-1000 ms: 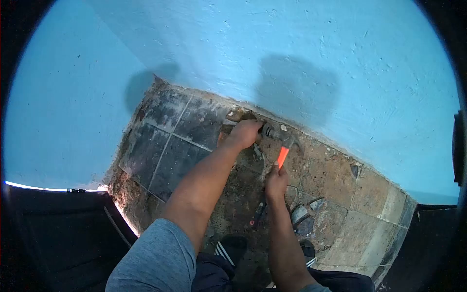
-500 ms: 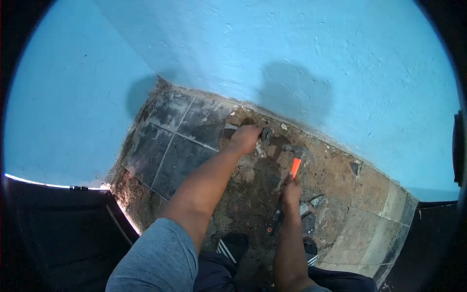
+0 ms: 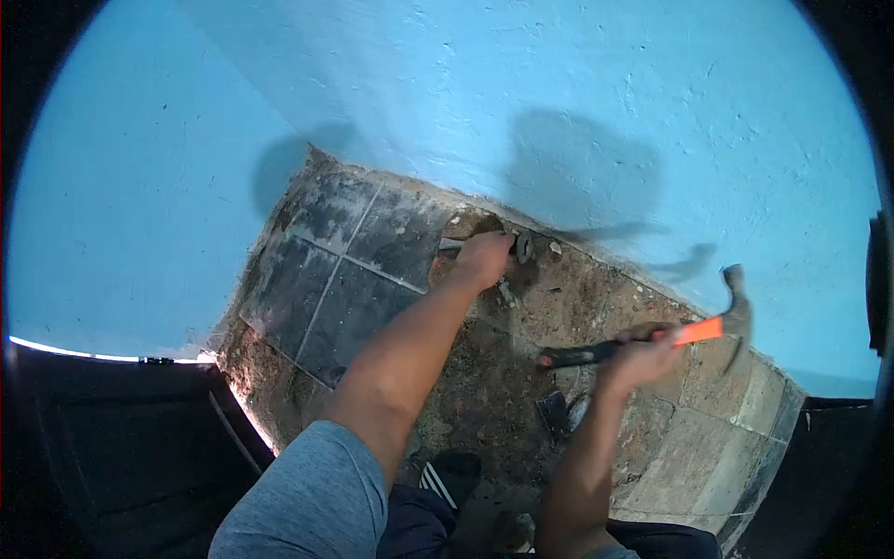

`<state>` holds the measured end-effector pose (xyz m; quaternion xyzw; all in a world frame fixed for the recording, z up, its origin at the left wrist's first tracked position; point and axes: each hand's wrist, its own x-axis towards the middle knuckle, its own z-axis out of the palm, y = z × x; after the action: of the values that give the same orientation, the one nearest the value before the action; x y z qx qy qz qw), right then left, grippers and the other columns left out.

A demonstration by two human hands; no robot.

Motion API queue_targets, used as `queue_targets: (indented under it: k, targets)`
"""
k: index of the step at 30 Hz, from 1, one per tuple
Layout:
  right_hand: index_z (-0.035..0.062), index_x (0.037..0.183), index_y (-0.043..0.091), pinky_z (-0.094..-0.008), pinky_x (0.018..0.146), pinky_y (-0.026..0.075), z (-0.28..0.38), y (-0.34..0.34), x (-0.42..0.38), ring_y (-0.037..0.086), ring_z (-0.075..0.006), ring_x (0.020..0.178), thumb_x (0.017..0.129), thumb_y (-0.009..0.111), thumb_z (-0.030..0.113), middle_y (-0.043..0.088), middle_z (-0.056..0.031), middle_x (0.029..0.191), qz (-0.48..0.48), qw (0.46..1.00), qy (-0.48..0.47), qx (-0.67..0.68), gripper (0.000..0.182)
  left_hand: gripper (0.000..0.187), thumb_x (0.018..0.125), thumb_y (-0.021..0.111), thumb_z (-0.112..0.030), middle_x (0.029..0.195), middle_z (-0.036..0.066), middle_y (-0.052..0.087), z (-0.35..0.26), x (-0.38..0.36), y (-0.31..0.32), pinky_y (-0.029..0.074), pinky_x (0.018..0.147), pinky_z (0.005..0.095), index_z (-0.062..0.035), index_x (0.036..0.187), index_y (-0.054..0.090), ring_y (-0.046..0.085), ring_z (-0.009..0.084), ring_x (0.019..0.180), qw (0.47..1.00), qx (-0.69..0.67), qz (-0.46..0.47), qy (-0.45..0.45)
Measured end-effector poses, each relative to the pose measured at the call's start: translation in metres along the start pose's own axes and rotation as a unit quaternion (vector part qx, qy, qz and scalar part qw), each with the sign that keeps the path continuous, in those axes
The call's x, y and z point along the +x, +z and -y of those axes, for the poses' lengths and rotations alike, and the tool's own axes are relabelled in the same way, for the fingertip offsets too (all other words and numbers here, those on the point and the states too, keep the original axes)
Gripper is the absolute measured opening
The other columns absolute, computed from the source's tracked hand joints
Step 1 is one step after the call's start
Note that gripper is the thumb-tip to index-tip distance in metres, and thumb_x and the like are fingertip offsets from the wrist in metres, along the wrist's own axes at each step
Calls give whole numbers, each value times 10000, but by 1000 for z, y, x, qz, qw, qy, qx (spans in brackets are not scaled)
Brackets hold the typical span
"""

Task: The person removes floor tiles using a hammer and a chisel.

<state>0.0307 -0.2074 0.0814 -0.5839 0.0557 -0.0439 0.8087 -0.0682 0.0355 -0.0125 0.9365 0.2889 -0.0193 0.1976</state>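
My left hand point(image 3: 484, 261) is closed around a chisel point(image 3: 523, 248). The chisel lies low, its blade toward the edge of the dark grey floor tiles point(image 3: 386, 228) and its rounded end showing to the right of my fist; the middle is hidden by my fingers. Out to the right, my right hand point(image 3: 641, 361) grips a claw hammer point(image 3: 702, 331) by its orange and black handle. The hammer is raised, its metal head near the blue wall and apart from the chisel.
Blue walls point(image 3: 596, 84) meet in a corner behind the tiles. Rough broken mortar point(image 3: 475, 373) covers the middle of the floor, with tile fragments point(image 3: 555, 415) near my right forearm. A striped shoe point(image 3: 449, 480) is at the bottom, and a dark panel point(image 3: 112, 447) stands at left.
The hammer has swung up and to the right, away from the chisel, with my right hand. My left hand stays at the tile edge with the chisel.
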Motion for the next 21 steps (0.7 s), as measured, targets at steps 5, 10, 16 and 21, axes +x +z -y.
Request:
queue_targets:
  k: [5,10,16,21]
  targets:
    - [-12,973,577,-349,521,411,-117,-3,-49,477,-148,532,1058,505,344,495,-27,654,318,866,160,-351,373,229,884,588,-50,1049,205,660,0,-5,3,515,905,509,-22,1107,635,635,399,1046,1000,-5,-10,19]
    - [21,986,572,-334,496,403,-107,-50,-63,467,-147,515,1064,485,352,478,-19,641,275,862,307,-294,351,227,856,626,-68,1039,199,665,2,-5,12,520,895,499,-37,1080,650,637,393,1047,1000,11,3,22]
    - [64,925,538,-319,446,414,-124,-91,-60,459,-152,478,1070,461,361,448,-14,634,259,854,382,-243,340,185,861,609,-62,1012,169,674,-23,-28,14,533,881,489,-60,1037,663,654,372,1020,997,39,53,40]
    - [62,948,537,-314,444,413,-117,-85,-53,458,-149,472,1066,464,375,447,-8,631,297,851,331,-278,343,187,865,593,-40,1011,165,675,-23,-33,8,540,872,491,-57,1037,663,659,370,1008,998,30,46,32]
